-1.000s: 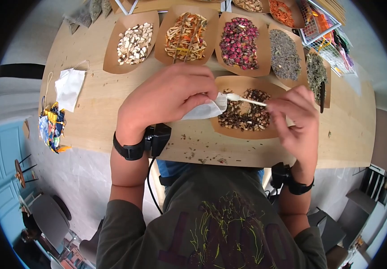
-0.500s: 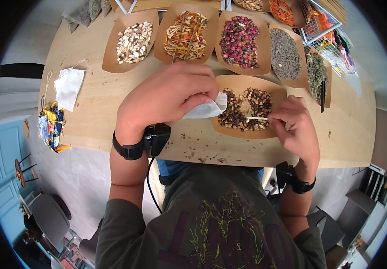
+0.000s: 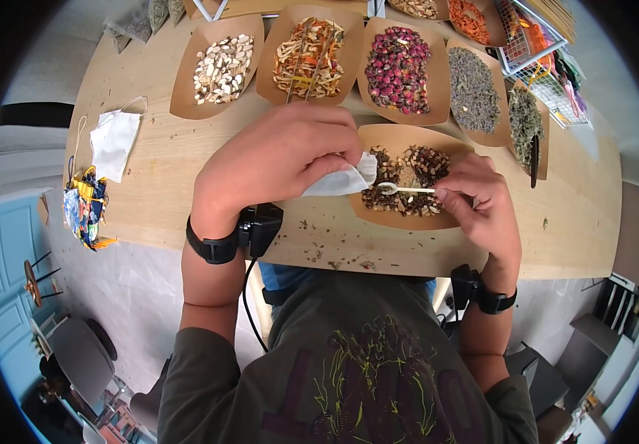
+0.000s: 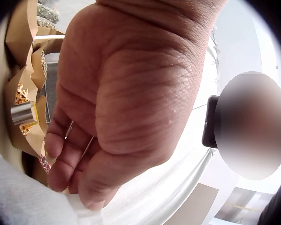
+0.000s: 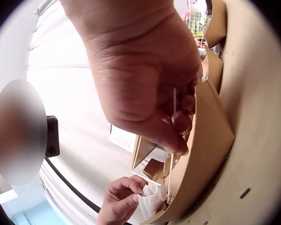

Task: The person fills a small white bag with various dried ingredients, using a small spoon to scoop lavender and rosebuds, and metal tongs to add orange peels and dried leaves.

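Observation:
A white cloth pouch (image 3: 334,183) is pinched by its mouth in my left hand (image 3: 282,155), at the left edge of a kraft paper tray (image 3: 379,136) of brown chopped herbs. My right hand (image 3: 475,196) pinches the handle of a small pale spoon (image 3: 408,190), its bowl over the herbs near the pouch's mouth. In the left wrist view, my left hand (image 4: 117,103) has thumb and fingertips together on the white pouch (image 4: 33,197). The right wrist view has my right hand (image 5: 140,79) holding the thin handle beside the tray wall (image 5: 206,136).
Trays of white slices (image 3: 223,68), orange peel with tongs (image 3: 308,59), rosebuds (image 3: 397,70) and grey-green herbs (image 3: 473,89) line the back. White pouches (image 3: 115,144) and a patterned bundle (image 3: 86,211) lie at left, wire baskets (image 3: 530,37) at back right. Crumbs dot the front edge.
The spoon has gone from the pouch's mouth down into the herbs and back up toward the pouch. My right hand moved with it; my left hand has stayed in place.

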Motion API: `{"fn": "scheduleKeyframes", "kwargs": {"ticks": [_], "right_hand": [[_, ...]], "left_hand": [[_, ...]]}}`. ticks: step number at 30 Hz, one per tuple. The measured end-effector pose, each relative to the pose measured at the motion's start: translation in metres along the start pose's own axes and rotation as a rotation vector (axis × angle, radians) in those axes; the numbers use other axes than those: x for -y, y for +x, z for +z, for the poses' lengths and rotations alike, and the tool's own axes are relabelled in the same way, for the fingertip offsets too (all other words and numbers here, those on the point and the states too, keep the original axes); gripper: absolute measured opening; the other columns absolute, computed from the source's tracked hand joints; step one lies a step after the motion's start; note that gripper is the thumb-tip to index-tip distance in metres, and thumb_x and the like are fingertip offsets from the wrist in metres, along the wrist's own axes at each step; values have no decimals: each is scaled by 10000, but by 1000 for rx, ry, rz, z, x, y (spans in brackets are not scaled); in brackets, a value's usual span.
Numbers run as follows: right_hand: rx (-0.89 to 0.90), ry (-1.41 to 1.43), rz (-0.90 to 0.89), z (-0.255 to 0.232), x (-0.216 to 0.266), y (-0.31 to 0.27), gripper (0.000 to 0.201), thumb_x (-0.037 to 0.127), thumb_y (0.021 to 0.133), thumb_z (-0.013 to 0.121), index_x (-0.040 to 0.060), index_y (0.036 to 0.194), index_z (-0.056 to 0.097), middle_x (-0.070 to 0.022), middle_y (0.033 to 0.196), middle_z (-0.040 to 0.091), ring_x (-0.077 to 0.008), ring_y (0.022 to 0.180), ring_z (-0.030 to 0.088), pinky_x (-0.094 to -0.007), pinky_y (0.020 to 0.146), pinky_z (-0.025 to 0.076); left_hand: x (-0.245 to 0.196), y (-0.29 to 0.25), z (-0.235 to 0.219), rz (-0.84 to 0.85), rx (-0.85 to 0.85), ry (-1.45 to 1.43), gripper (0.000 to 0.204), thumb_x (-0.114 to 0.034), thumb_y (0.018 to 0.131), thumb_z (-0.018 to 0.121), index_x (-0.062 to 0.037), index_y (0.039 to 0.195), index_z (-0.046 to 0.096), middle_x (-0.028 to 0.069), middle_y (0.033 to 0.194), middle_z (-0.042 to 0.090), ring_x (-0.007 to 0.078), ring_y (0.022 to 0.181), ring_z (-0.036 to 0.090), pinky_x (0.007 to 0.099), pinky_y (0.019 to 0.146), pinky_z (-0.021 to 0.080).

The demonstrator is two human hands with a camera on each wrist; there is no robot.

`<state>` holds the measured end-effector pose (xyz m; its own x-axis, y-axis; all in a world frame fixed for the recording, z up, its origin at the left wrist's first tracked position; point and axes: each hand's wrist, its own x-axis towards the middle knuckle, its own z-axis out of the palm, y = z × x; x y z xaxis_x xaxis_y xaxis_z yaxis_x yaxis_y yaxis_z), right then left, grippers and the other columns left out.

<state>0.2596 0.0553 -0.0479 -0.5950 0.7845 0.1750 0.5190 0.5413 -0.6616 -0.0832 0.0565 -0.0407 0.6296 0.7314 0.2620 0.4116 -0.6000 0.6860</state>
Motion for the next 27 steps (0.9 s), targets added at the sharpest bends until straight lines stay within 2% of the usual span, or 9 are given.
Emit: {"fn": "scheduleKeyframes", "kwargs": {"ticks": [6,9,11,12,14,19,21,25,27], "right_hand": [[-72,45,-2,-6,12,4,80,-11,882,807,44,940,810,-55,786,685,-260,841,617,-401,850,415],[-135,-34,-45,0,32,12,94,3,865,820,45,950,820,-60,835,698,-268,844,611,-406,845,421],[-219,-212,-205,2,39,16,143,8,833,831,55,968,830,-53,884,705,-273,864,612,-403,842,427],[-219,-211,-204,0,37,15,143,8,833,831,55,968,830,-53,884,705,-273,864,612,-403,842,427],[-349,-291,-167,-4,28,13,196,1,806,832,56,994,833,-47,914,704,-272,896,611,-403,841,433],[-238,-261,-188,6,16,10,245,-25,772,820,49,1006,830,-47,919,694,-280,924,606,-413,846,445],[-120,-231,-187,9,16,10,259,-40,759,801,52,999,828,-54,911,688,-289,920,602,-420,860,452],[-82,-226,-134,-5,13,2,246,-41,753,792,49,980,820,-58,913,687,-296,921,599,-430,870,458],[-119,-224,-94,-13,13,-2,209,-50,761,787,33,952,808,-64,903,686,-300,912,600,-429,869,458]], "left_hand": [[-1,1,-1,0,4,4,91,-49,939,780,-39,1019,739,91,1042,706,342,960,685,434,823,547],[0,1,0,-5,10,-2,91,-47,938,781,-40,1019,739,90,1040,705,342,959,686,434,822,549],[0,1,0,-7,11,-6,91,-46,938,780,-40,1019,739,90,1039,704,342,958,687,434,824,549],[1,1,0,5,-3,-4,92,-46,937,781,-41,1018,737,90,1037,703,342,959,688,434,826,549],[1,0,0,12,-19,-4,93,-45,937,781,-42,1017,735,90,1035,702,342,960,688,434,828,548],[1,1,0,6,17,-6,90,-45,937,778,-45,1014,731,90,1031,699,340,966,683,433,829,543],[1,1,0,11,2,-2,91,-46,937,778,-45,1014,730,89,1031,699,341,965,683,434,828,542],[0,0,0,11,-12,9,98,-47,933,782,-43,1015,729,90,1031,699,342,966,685,435,829,542],[1,0,1,10,-7,5,99,-47,933,783,-42,1016,729,89,1033,700,342,967,686,435,830,543]]}}
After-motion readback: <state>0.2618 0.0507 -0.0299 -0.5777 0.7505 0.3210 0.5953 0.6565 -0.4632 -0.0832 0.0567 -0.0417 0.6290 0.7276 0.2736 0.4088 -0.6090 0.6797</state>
